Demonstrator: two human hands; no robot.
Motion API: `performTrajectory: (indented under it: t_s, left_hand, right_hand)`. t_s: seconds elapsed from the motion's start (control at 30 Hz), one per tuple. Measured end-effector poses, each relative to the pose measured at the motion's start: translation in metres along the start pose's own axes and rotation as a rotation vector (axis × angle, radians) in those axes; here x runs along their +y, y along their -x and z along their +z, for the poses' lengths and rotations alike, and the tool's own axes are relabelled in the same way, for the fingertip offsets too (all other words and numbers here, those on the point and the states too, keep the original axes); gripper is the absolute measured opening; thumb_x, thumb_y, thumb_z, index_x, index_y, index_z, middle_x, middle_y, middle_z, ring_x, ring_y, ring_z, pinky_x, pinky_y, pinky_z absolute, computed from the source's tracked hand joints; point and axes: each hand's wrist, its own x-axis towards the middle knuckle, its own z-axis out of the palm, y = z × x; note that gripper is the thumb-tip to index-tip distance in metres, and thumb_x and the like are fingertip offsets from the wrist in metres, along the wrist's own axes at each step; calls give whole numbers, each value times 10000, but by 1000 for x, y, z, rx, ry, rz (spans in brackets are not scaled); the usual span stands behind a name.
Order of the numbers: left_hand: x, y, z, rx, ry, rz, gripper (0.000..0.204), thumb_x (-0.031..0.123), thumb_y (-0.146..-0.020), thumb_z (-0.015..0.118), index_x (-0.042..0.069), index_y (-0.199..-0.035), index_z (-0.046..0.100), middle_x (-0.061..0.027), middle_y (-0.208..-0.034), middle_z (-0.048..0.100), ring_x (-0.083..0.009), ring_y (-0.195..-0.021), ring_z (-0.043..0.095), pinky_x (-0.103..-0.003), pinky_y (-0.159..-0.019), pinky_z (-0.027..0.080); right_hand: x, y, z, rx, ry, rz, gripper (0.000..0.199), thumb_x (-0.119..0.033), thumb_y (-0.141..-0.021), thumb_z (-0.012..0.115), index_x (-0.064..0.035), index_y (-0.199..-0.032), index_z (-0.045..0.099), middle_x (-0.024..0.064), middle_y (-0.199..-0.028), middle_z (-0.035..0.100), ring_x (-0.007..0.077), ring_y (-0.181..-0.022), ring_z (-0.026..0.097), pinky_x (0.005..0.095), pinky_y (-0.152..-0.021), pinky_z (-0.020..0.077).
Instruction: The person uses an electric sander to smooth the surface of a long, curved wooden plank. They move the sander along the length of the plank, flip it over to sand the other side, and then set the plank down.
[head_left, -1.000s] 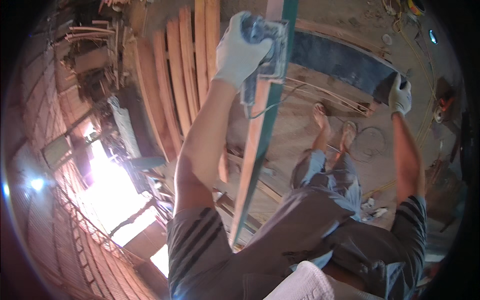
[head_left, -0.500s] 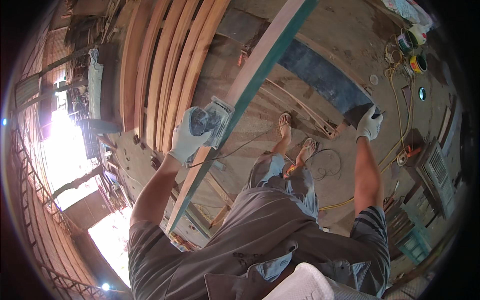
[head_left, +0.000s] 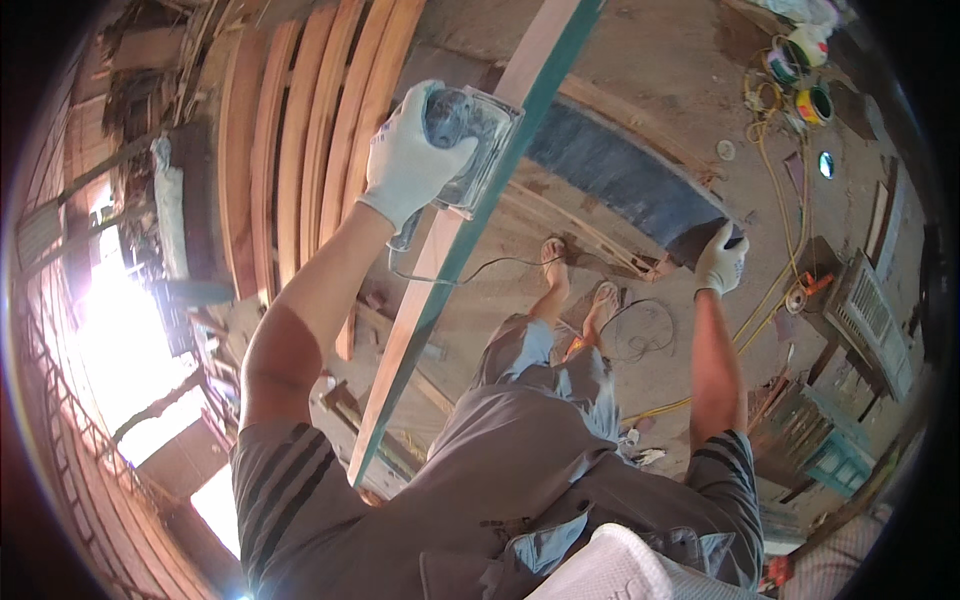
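My left hand (head_left: 412, 165), in a white glove, is wrapped round a dusty electric sander (head_left: 470, 150). The sander's flat base rests on a long wooden beam (head_left: 440, 240) with a pale pinkish top and a green-looking side, running diagonally past my left side. A dark cord (head_left: 500, 262) trails from the tool across the beam. My right hand (head_left: 721, 260), also gloved, is held out to the right with curled fingers, by the near end of a dark blue-grey board (head_left: 620, 180). A dark patch shows at its fingers; whether it holds anything is hard to make out.
Several long reddish planks (head_left: 330, 130) lie side by side at the left. On the right are a yellow hose (head_left: 780, 190), paint buckets (head_left: 814, 105), a louvred panel (head_left: 868, 310) and a teal crate (head_left: 838, 462). A loop of cord (head_left: 640, 330) lies near my feet.
My left hand has pushed the sander farther away along the beam, the arm stretching out. My right hand stays beside the dark board. The whole view has shifted slightly.
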Motion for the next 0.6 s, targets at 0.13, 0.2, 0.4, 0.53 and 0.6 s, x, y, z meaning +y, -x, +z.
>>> performTrajectory:
  t_s: [0.13, 0.2, 0.4, 0.53, 0.6]
  left_hand:
    - [37, -79, 14, 5, -72, 48, 816, 440, -860, 911, 205, -1576, 599, -148, -1381, 793, -356, -1295, 750, -496, -1132, 573]
    - [55, -120, 19, 6, -83, 68, 827, 453, -863, 906, 198, -1587, 598, -154, -1394, 788, -366, -1311, 741, -495, -1144, 566]
    - [101, -231, 30, 10, -114, 169, 887, 553, -850, 884, 173, -1602, 608, -195, -1489, 744, -393, -1387, 701, -484, -1181, 542]
    - [128, -288, 35, -3, -168, 278, 868, 583, -858, 851, 180, -1588, 609, -202, -1460, 754, -414, -1358, 710, -483, -1172, 547]
    - [145, -310, 41, -31, -116, 235, 743, 599, -835, 898, 159, -1391, 677, -185, -1319, 797, -389, -1255, 754, -484, -1083, 588]
  right_hand:
    - [-7, 4, -1, 31, 15, 30, 790, -689, -1109, 491, -35, -1533, 618, 257, -1392, 765, 480, -1245, 749, 566, -1033, 576]
    - [-5, 4, -3, 30, 3, 34, 776, -682, -1106, 508, -37, -1523, 621, 255, -1380, 767, 475, -1241, 749, 569, -1028, 576]
    - [-8, 4, -2, 43, -23, 47, 690, -649, -1106, 535, -58, -1442, 653, 226, -1321, 788, 454, -1200, 759, 563, -1006, 577]
    - [-10, 6, -4, 10, -26, 44, 686, -649, -1110, 533, -65, -1450, 652, 225, -1319, 790, 450, -1204, 760, 554, -1011, 577]
    - [-14, 7, -5, -23, -33, 59, 683, -644, -1109, 537, -63, -1447, 656, 225, -1317, 790, 451, -1205, 759, 552, -1019, 574]
